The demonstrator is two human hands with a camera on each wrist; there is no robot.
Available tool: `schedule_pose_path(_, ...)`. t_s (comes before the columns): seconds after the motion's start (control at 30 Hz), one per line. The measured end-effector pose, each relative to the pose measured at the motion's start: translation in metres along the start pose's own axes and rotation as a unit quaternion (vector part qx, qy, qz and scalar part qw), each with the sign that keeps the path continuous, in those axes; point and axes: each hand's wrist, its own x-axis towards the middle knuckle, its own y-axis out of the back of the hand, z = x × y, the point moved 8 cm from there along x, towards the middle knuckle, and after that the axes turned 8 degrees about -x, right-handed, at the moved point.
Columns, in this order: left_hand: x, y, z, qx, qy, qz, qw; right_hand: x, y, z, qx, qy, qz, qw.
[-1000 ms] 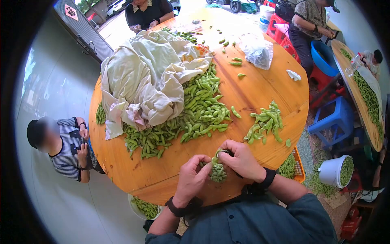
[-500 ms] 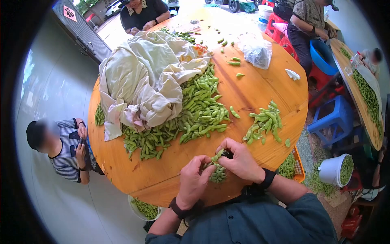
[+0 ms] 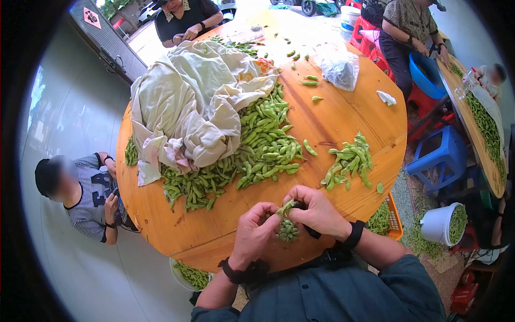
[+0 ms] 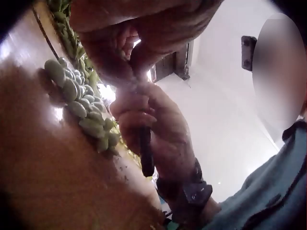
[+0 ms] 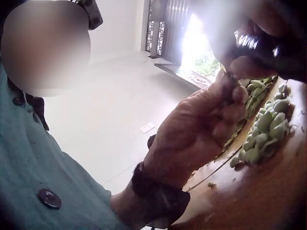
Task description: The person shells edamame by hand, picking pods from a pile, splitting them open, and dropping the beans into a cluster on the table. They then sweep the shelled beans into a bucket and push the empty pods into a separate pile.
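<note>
A pod (image 3: 285, 208) lies between the left grip (image 3: 255, 229) and the right grip (image 3: 321, 213); shelled beans (image 3: 288, 233) lie beneath them on the counter (image 3: 206, 233). Ahead-left of the grips: a pod heap (image 3: 268, 147), partly under a cloth (image 3: 185, 102); ahead-right: a smaller pod pile (image 3: 355, 158); farther ahead: a plastic bag (image 3: 340, 70); right, below the counter: a crate (image 3: 396, 219).

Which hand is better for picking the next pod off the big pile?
Probably the left hand: it seems to hold only the edamame pod, and the big edamame pile lies ahead of it. The right hand also grips a black tool.
</note>
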Motion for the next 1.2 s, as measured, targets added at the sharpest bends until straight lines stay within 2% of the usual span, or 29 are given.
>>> schedule_pose_path(0.27,0.001,-0.001,-0.004,0.042,0.006,-0.018,0.999,0.001,-0.002,0.000,0.023,-0.002,-0.010,1.000)
schedule_pose_path(0.33,0.001,0.002,0.005,0.157,-0.094,-0.013,0.983,0.000,-0.004,0.002,0.030,-0.017,-0.014,0.999)
schedule_pose_path(0.47,0.003,0.002,0.017,0.211,-0.144,0.003,0.967,0.000,0.002,-0.002,0.001,-0.014,0.003,1.000)
schedule_pose_path(0.5,0.001,0.003,0.023,0.238,-0.159,0.014,0.958,-0.001,0.016,-0.014,-0.116,0.066,0.070,0.989)
schedule_pose_path(0.53,-0.001,0.005,0.029,0.264,-0.173,0.024,0.949,-0.006,0.027,-0.028,-0.231,0.144,0.135,0.952)
schedule_pose_path(0.57,-0.002,0.006,0.031,0.264,-0.172,0.024,0.949,-0.009,0.034,-0.033,-0.231,0.144,0.136,0.953)
schedule_pose_path(0.63,-0.007,0.005,0.041,0.260,-0.216,-0.004,0.941,-0.018,0.061,-0.042,-0.348,0.080,0.189,0.915)
schedule_pose_path(0.67,-0.009,0.009,0.040,0.260,-0.215,-0.002,0.942,-0.020,0.070,-0.042,-0.348,0.079,0.186,0.916)
schedule_pose_path(0.73,-0.012,0.019,0.036,0.221,-0.190,-0.002,0.956,-0.030,0.088,-0.057,-0.460,0.161,0.235,0.841)
schedule_pose_path(0.77,-0.015,0.023,0.038,0.223,-0.189,0.002,0.956,-0.032,0.096,-0.058,-0.482,0.181,0.231,0.826)
schedule_pose_path(0.83,-0.028,0.030,0.053,0.262,-0.228,0.034,0.937,-0.043,0.107,-0.067,-0.538,0.197,0.293,0.766)
schedule_pose_path(0.87,-0.036,0.033,0.058,0.264,-0.227,0.038,0.937,-0.046,0.107,-0.071,-0.536,0.199,0.289,0.768)
schedule_pose_path(0.93,-0.049,0.045,0.056,0.393,-0.148,0.093,0.903,-0.056,0.113,-0.083,-0.540,0.177,0.343,0.748)
schedule_pose_path(0.97,-0.057,0.048,0.057,0.395,-0.147,0.094,0.902,-0.058,0.112,-0.086,-0.539,0.177,0.343,0.749)
schedule_pose_path(1.03,-0.066,0.057,0.032,0.482,0.001,0.062,0.874,-0.058,0.101,-0.084,-0.578,0.163,0.294,0.744)
schedule_pose_path(1.07,-0.068,0.054,0.025,0.491,0.008,0.039,0.870,-0.058,0.097,-0.080,-0.577,0.163,0.294,0.744)
schedule_pose_path(1.1,-0.067,0.056,0.016,0.492,0.008,0.039,0.870,-0.052,0.084,-0.069,-0.571,0.157,0.237,0.770)
schedule_pose_path(1.13,-0.064,0.053,0.012,0.496,-0.042,0.036,0.867,-0.047,0.070,-0.056,-0.564,0.150,0.178,0.792)
schedule_pose_path(1.17,-0.064,0.047,0.013,0.498,-0.092,0.032,0.861,-0.044,0.062,-0.048,-0.563,0.151,0.179,0.792)
schedule_pose_path(1.2,-0.060,0.043,0.016,0.489,-0.100,0.037,0.866,-0.038,0.047,-0.038,-0.552,0.170,0.137,0.804)
